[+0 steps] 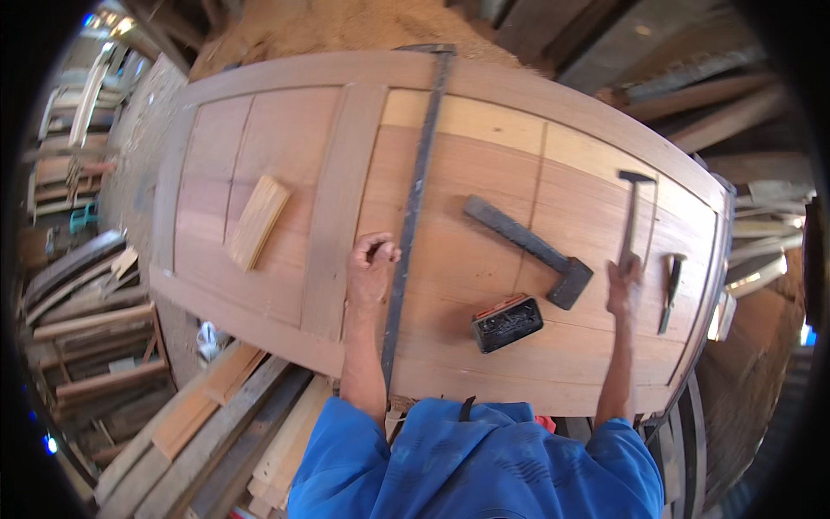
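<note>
A large framed wooden panel [346, 199], much like a door, lies flat before me. My right hand [623, 287] is wrapped round the handle of a hammer [634, 203], whose dark head points away from me over the panel's right part. My left hand [372, 266] is closed, fingertips curled against the thumb; whether something small is pinched there cannot be made out. Just right of it, a long dark bar clamp [418, 186] crosses the panel. Between my hands lie a black mallet [538, 251] and an open box of small dark pieces [507, 324], perhaps nails.
A wood block [260, 222] rests on the panel's left part. At the right lies a slim dark-handled tool [671, 292]. Another dark clamp bar [719, 251] runs along the right edge. Stacked boards [190, 432] crowd the lower left, and timber [735, 112] fills the far right.
</note>
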Tool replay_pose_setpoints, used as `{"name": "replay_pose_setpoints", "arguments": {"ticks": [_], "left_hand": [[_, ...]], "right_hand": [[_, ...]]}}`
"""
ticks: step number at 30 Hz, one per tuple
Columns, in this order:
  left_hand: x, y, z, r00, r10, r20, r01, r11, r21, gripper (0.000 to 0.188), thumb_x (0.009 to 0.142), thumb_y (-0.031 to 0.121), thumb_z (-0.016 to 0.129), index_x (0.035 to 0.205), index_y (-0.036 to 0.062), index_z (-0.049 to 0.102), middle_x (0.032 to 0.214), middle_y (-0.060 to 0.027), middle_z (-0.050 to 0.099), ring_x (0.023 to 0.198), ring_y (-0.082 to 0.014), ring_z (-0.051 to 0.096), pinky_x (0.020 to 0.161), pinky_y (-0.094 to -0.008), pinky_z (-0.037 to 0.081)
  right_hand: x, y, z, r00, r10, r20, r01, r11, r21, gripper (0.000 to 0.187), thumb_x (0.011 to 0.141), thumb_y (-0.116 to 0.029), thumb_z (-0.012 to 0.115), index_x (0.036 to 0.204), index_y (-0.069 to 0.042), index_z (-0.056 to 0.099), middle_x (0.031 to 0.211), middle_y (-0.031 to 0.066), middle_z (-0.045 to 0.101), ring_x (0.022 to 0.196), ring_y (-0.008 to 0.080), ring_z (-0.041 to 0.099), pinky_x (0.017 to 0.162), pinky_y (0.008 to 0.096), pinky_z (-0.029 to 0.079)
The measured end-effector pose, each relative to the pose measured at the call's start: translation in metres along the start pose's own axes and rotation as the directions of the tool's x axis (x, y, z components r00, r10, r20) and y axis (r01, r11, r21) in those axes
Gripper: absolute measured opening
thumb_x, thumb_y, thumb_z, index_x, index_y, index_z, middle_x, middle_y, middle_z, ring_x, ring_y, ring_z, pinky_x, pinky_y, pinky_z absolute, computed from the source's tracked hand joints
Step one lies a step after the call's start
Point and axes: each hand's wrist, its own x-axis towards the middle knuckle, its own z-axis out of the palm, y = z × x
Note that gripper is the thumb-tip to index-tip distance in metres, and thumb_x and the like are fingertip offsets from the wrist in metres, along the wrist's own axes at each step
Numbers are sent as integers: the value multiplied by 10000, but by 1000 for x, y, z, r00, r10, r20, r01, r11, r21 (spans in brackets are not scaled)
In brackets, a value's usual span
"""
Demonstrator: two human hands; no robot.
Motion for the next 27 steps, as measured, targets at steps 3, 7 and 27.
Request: {"name": "replay_pose_setpoints", "arguments": {"ticks": [3, 7, 27], "left_hand": [[23, 1, 7, 999, 33, 41, -32, 999, -25, 101, 1010, 53, 677, 1095, 15, 636, 952, -36, 683, 797, -112, 662, 751, -258, 564], [51, -9, 24, 963, 232, 140, -245, 966, 80, 94, 1021, 55, 663, 1100, 32, 620, 968, -30, 686, 837, -112, 661, 757, -267, 553], [293, 21, 117, 817, 558, 146, -535, 638, 554, 63, 922, 94, 749, 966, 70, 711, 876, -113, 714, 824, -291, 686, 744, -413, 530]], "right_hand": [[0, -74, 23, 909, 13, 416, -36, 998, 48, 587, 979, -387, 693, 1376, 15, 532, 1151, 247, 708, 1081, 387, 686, 904, 464, 544], [-14, -155, 71, 895, -175, 410, 159, 984, 74, 692, 1024, -309, 605, 1625, -148, 303, 1115, 323, 696, 1053, 520, 658, 964, 552, 511], [7, -165, 98, 885, -264, 383, 153, 943, 295, 623, 1030, -200, 592, 1599, -61, 381, 1059, 257, 710, 866, 317, 701, 830, 429, 546]]}}
